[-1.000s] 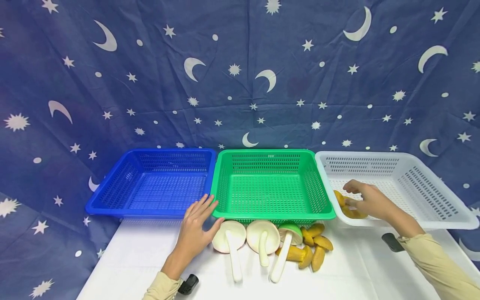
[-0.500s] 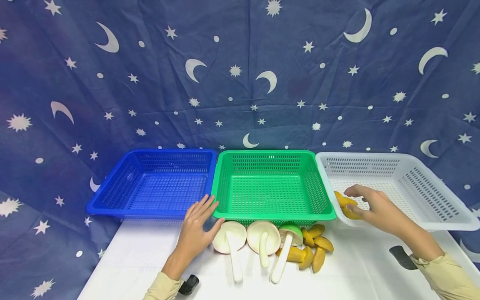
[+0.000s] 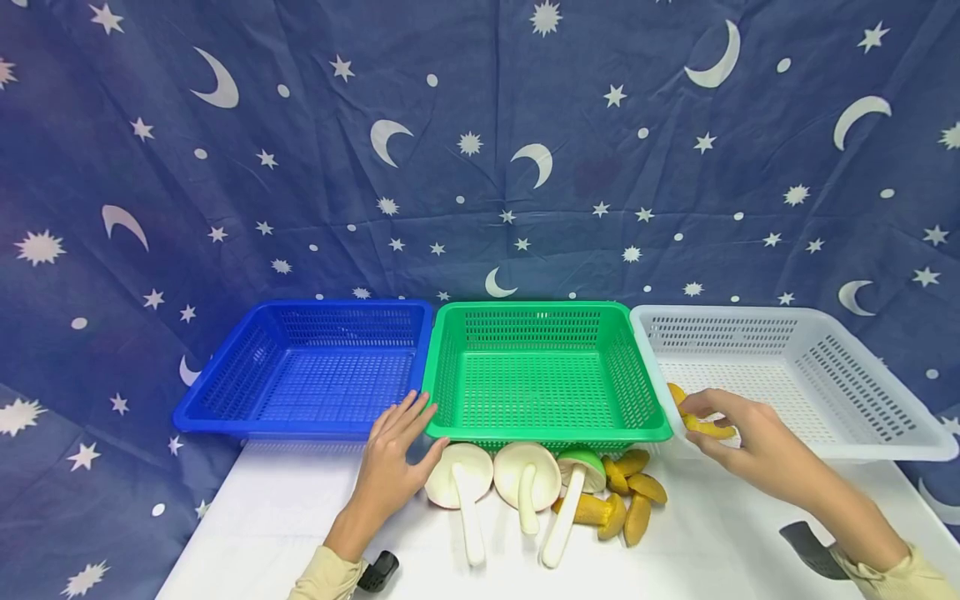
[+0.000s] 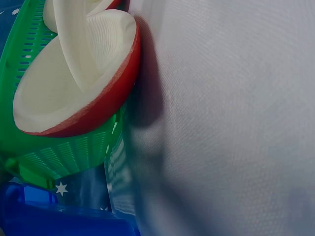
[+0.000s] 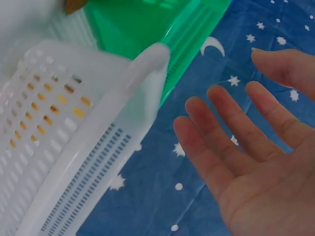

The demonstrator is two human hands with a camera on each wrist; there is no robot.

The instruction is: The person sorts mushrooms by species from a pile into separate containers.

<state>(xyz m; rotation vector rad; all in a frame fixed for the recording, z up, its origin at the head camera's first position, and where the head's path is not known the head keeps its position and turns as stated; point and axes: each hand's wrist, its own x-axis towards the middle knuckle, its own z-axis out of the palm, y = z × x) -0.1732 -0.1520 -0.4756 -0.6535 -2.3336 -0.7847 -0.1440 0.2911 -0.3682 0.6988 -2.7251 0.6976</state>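
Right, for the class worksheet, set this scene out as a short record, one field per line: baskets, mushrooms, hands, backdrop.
Baskets, left to right: blue basket, green basket, white basket
In white basket: yellow-brown mushrooms
On table, before green basket: two red-capped mushrooms, one green-capped mushroom, more yellow-brown ones
Left hand: holds nothing, beside the leftmost red-capped mushroom; contact unclear
Right hand: fingers apart, holds nothing, at white basket's near-left corner
Backdrop: blue cloth, white moons and stars

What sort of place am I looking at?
Likely a staged indoor set: a moon-and-star cloth backdrop, three baskets in a row, and mushrooms laid out on a white-covered table.
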